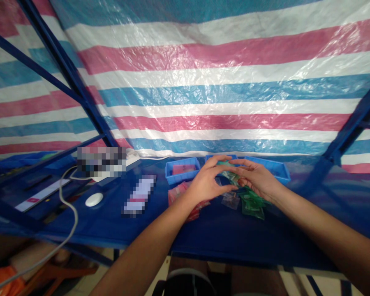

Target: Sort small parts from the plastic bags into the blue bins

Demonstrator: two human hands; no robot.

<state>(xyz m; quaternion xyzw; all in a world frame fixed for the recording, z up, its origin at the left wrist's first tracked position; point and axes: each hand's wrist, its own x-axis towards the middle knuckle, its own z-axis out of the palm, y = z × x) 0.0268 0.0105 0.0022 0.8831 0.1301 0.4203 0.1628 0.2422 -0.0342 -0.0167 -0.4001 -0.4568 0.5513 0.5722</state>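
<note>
My left hand arches over the middle of the table with thumb and fingers apart. Meeting it from the right, my right hand has its fingers bent, their tips close to the left fingers. Between the hands shows a pale green, clear plastic bag; the right fingertips seem closed at its edge, though the grip is partly hidden. Red plastic bags lie in a pile under my left wrist. Clear bags lie below the fingers, beside green bags under my right hand.
Behind the hands stand a blue bin with red bags, a middle bin mostly hidden, and a right bin. Leftward are a blurred phone-like slab, a white mouse-like object and a cable. Blue frame posts flank the table.
</note>
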